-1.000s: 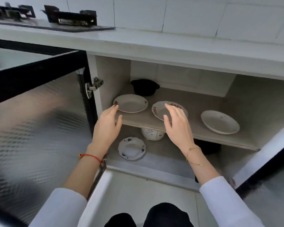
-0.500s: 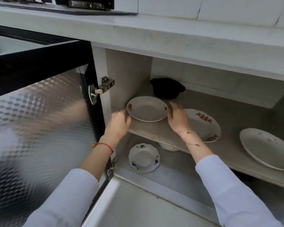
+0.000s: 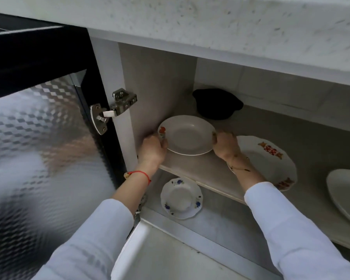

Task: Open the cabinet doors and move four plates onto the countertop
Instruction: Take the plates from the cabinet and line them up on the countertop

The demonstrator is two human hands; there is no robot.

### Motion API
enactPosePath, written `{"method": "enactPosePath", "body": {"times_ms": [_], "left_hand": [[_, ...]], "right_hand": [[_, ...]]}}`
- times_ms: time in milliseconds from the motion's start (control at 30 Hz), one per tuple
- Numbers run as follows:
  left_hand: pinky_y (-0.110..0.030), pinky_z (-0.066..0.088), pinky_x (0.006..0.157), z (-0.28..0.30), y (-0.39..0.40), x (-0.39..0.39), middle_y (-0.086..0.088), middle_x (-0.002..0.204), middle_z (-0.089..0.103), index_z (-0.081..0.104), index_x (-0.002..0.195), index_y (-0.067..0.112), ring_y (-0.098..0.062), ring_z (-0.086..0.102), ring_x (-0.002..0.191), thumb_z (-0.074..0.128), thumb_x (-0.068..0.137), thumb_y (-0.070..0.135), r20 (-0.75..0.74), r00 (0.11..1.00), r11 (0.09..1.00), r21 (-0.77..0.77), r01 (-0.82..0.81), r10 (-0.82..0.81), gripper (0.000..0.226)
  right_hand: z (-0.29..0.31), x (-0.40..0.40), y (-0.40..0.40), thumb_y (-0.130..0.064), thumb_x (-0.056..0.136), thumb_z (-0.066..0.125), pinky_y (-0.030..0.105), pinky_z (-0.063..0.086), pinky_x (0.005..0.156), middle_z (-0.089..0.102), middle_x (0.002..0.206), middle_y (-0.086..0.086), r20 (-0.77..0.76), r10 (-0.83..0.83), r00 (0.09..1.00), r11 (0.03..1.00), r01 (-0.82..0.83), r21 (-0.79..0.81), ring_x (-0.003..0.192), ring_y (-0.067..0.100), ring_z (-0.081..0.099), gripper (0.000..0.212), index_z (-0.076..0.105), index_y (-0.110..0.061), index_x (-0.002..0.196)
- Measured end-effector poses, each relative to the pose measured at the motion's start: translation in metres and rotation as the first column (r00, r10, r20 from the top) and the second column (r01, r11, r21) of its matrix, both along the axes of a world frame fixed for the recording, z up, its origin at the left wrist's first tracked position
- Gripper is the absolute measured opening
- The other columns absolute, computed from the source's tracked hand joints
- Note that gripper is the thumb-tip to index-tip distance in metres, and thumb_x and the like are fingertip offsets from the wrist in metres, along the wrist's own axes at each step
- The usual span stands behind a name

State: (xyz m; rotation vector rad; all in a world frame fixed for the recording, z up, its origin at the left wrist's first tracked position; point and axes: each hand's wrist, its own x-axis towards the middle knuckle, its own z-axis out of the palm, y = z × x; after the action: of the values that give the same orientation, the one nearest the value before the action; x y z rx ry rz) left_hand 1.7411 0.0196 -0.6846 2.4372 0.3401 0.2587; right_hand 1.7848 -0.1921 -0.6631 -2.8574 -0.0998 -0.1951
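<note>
Gripping opposite rims of the white plate [image 3: 187,135] on the upper shelf [image 3: 206,170], both hands, left [image 3: 153,149] and right [image 3: 225,146], could knock it against the desk [image 3: 230,27] edge overhead while lifting.

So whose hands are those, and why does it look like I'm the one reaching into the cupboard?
The camera sits on a person's head and looks down, so you see what they see. There is just this one view, and no robot. The left hand and the right hand grip opposite edges of a white plate on the upper shelf of an open cupboard. Beside it lies a plate with red patterns, and another white plate shows at the right edge. A black pot stands at the back. Lower down rests a small plate with blue flowers. The shiny door hangs open on the left, and the countertop is above.
</note>
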Motion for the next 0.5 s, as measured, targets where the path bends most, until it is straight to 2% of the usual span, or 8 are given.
{"method": "enactPosePath", "body": {"times_ms": [167, 267, 367, 500], "left_hand": [[-0.028, 0.039, 0.072, 0.002, 0.0, 0.002, -0.02, 0.11, 0.069, 0.065, 0.114, 0.006, -0.039, 0.064, 0.103, 0.052, 0.095, 0.024, 0.018, 1.0, 0.996, -0.091, -0.009, 0.011, 0.029], [-0.03, 0.046, 0.084, 0.003, 0.003, -0.003, -0.018, 0.113, 0.07, 0.068, 0.114, 0.008, -0.037, 0.062, 0.109, 0.05, 0.095, 0.017, 0.033, 0.999, 0.988, -0.151, -0.017, 0.022, 0.027], [-0.035, 0.049, 0.097, 0.003, 0.002, -0.018, -0.016, 0.117, 0.069, 0.069, 0.115, 0.008, -0.032, 0.062, 0.114, 0.051, 0.094, 0.01, 0.082, 0.996, 0.955, -0.295, -0.001, 0.027, 0.028], [-0.04, 0.049, 0.1, 0.008, 0.001, -0.046, -0.012, 0.118, 0.069, 0.067, 0.119, 0.011, -0.027, 0.062, 0.115, 0.056, 0.09, 0.004, 0.159, 0.986, 0.875, -0.483, 0.028, 0.056, 0.032]], "right_hand": [[0.002, -0.003, -0.001, -0.009, 0.094, 0.045, 0.044, 0.048, 0.091, 0.065, 0.112, 0.027, -0.052, 0.007, 0.999, 0.985, 0.002, 0.171, 0.107, 0.042, 0.059, 0.028, 0.062, 0.006, 0.11], [0.005, -0.01, -0.001, -0.008, 0.093, 0.046, 0.044, 0.051, 0.089, 0.067, 0.109, 0.026, -0.001, 0.012, 1.0, 0.962, -0.011, 0.274, 0.105, 0.04, 0.061, 0.027, 0.062, 0.005, 0.111], [0.01, -0.02, -0.002, -0.007, 0.095, 0.044, 0.042, 0.052, 0.086, 0.069, 0.105, 0.023, 0.075, 0.025, 0.997, 0.928, -0.051, 0.369, 0.101, 0.037, 0.063, 0.027, 0.063, 0.002, 0.111], [0.012, -0.044, -0.002, -0.006, 0.093, 0.047, 0.034, 0.05, 0.081, 0.07, 0.103, 0.016, 0.136, 0.036, 0.99, 0.895, -0.092, 0.437, 0.098, 0.03, 0.064, 0.025, 0.063, -0.003, 0.112]]}}
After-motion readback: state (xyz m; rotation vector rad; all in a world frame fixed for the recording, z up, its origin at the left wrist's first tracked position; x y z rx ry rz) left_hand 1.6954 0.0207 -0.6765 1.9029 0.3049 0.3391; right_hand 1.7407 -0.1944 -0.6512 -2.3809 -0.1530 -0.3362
